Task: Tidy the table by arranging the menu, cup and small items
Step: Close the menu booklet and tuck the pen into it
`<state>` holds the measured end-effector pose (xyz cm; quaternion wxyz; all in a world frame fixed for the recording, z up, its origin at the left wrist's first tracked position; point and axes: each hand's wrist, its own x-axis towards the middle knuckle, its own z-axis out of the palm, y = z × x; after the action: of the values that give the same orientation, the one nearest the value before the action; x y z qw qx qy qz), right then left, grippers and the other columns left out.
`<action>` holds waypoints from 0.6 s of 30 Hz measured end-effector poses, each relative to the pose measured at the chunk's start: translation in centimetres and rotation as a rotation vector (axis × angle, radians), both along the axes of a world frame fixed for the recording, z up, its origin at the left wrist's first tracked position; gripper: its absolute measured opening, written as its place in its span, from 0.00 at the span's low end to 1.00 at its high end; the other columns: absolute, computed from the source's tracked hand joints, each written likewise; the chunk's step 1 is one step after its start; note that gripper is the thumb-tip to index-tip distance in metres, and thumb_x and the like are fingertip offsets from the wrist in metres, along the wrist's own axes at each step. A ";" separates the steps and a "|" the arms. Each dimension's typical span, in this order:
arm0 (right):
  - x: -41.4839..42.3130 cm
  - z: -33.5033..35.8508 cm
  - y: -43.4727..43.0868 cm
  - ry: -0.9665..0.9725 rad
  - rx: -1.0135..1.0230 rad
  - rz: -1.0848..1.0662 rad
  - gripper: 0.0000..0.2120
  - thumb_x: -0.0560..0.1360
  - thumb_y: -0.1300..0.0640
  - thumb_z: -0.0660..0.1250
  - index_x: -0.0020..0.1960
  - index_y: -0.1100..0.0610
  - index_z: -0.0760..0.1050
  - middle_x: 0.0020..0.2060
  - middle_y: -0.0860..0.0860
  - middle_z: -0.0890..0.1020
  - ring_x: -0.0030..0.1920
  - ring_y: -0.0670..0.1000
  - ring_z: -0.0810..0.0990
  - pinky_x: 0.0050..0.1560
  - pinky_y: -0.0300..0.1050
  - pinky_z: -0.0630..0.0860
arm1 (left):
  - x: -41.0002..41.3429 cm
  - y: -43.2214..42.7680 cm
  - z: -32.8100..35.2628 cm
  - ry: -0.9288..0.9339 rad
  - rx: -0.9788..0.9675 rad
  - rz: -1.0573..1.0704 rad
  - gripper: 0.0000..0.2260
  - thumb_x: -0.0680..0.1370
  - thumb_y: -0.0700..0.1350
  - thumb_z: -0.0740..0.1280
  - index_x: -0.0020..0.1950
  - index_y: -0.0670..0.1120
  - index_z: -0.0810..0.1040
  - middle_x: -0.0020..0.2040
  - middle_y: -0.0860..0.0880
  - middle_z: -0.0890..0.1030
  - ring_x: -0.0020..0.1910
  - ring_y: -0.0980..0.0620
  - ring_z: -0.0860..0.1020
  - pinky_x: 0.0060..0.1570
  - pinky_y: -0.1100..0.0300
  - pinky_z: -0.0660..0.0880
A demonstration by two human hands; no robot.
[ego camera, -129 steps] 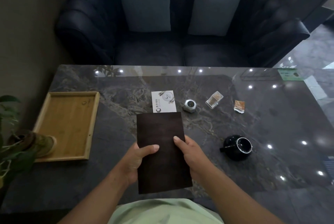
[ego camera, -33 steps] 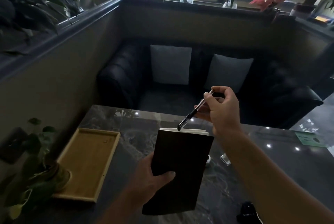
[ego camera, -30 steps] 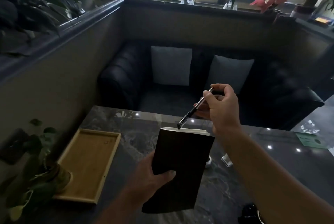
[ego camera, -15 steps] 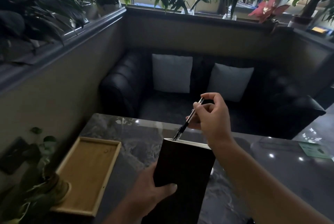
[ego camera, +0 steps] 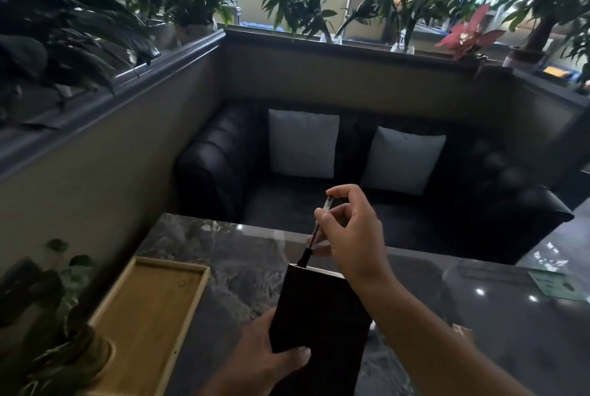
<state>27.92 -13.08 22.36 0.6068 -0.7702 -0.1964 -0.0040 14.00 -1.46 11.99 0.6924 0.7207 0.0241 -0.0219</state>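
From the head view: left hand [ego camera: 271,360] clamps the menu [ego camera: 319,316] upright above the surface [ego camera: 242,255], just right of the tray [ego camera: 150,309]. Right hand [ego camera: 348,229] pinches a pen [ego camera: 314,234], tip at the menu's top edge. Best bet, I'd say: hold the menu steady, line the pen with the gap, slide straight down. Cup's out of sight.

table [ego camera: 242,255] centre: bare, passable | left: wooden tray [ego camera: 150,316], plant [ego camera: 57,344] block | middle: raised menu [ego camera: 319,316]
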 end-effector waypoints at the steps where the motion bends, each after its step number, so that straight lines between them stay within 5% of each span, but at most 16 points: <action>1: -0.1 -0.1 0.1 -0.009 -0.021 0.003 0.10 0.79 0.60 0.69 0.57 0.50 0.72 0.38 0.54 0.83 0.34 0.54 0.86 0.35 0.54 0.85 | 0.1 0.1 -0.1 0.001 0.003 -0.006 0.23 0.75 0.43 0.74 0.69 0.51 0.75 0.62 0.45 0.82 0.64 0.47 0.79 0.66 0.39 0.72; 18: -0.8 -1.1 0.6 -0.009 -0.185 0.009 0.10 0.78 0.58 0.71 0.54 0.48 0.72 0.38 0.53 0.84 0.35 0.50 0.87 0.41 0.54 0.85 | 0.9 0.3 0.2 -0.044 -0.110 -0.066 0.27 0.77 0.42 0.72 0.75 0.51 0.69 0.71 0.44 0.76 0.72 0.44 0.72 0.72 0.37 0.64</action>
<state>27.16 -12.50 21.22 0.5323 -0.8219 -0.2024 0.0135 14.87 -1.12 12.14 0.7303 0.6822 -0.0160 -0.0301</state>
